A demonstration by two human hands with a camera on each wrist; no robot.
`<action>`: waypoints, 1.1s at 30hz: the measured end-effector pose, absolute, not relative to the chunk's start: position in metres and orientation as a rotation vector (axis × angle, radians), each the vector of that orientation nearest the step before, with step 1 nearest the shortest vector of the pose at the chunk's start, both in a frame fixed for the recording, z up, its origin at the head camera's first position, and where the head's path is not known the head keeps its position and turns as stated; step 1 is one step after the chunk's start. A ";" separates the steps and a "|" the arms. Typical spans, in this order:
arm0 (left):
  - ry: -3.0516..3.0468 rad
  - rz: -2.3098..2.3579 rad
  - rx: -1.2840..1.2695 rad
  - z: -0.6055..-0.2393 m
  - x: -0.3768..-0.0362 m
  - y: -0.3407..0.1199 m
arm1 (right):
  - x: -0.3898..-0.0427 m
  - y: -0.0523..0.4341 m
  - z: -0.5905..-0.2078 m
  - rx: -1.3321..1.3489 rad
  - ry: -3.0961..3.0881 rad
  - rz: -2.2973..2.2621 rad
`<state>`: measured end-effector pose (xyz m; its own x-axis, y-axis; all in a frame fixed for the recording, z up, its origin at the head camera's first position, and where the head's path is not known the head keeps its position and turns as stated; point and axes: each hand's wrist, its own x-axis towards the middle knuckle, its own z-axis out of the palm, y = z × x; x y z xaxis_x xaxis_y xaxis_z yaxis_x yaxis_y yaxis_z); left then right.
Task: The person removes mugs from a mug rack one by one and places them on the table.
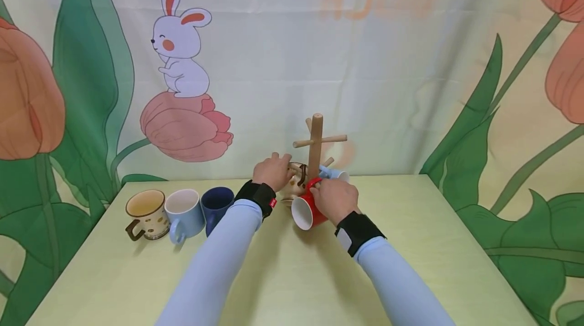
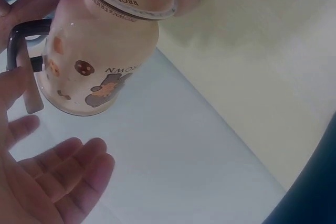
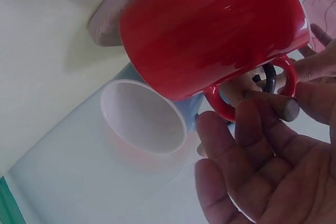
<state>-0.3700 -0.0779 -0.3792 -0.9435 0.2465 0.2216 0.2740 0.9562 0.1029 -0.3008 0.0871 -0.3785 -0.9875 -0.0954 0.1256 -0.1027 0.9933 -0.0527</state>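
Observation:
A wooden mug tree (image 1: 315, 143) stands at the table's far middle. A cream mug with bear prints (image 2: 100, 51) hangs from a low peg by its dark handle. My left hand (image 1: 274, 171) is beside it; in the left wrist view my left hand (image 2: 58, 177) has straight fingers and holds nothing. A red mug (image 1: 304, 209) hangs tilted on a front peg, its handle (image 3: 286, 109) over the peg. My right hand (image 1: 335, 196) is at that handle, and in the right wrist view my right hand (image 3: 252, 171) has relaxed fingers. A light blue mug (image 3: 144, 119) hangs behind.
Three mugs stand in a row at the left of the table: a cream one with a brown handle (image 1: 146, 213), a light blue one (image 1: 184, 213) and a dark blue one (image 1: 215, 204). A painted backdrop rises behind the pale green table (image 1: 410, 245).

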 end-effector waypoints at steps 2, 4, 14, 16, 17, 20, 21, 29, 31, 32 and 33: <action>-2.899 -0.170 -0.411 -0.381 -0.372 -0.077 | -0.301 0.086 -0.380 0.150 -3.019 0.049; -2.895 -0.137 -0.426 -0.382 -0.374 -0.076 | -0.302 0.085 -0.380 0.157 -3.020 0.010; -2.852 -0.078 -0.431 -0.383 -0.380 -0.070 | -0.307 0.081 -0.383 0.208 -2.995 -0.084; -2.851 -0.057 -0.420 -0.384 -0.381 -0.069 | -0.308 0.080 -0.384 0.211 -2.986 -0.072; -2.851 -0.043 -0.415 -0.384 -0.381 -0.069 | -0.308 0.080 -0.385 0.211 -2.983 -0.072; -2.854 -0.023 -0.397 -0.384 -0.379 -0.067 | -0.308 0.079 -0.385 0.202 -2.980 -0.072; -2.853 -0.020 -0.391 -0.384 -0.378 -0.066 | -0.308 0.079 -0.385 0.198 -2.979 -0.067; -2.810 -0.004 -0.370 -0.389 -0.371 -0.066 | -0.311 0.085 -0.387 0.172 -2.965 0.024; -2.789 -0.009 -0.377 -0.391 -0.368 -0.068 | -0.313 0.087 -0.387 0.171 -2.960 0.040; -2.779 -0.009 -0.381 -0.391 -0.367 -0.069 | -0.313 0.088 -0.387 0.172 -2.962 0.043; -2.775 -0.005 -0.384 -0.392 -0.366 -0.070 | -0.314 0.089 -0.387 0.178 -2.964 0.047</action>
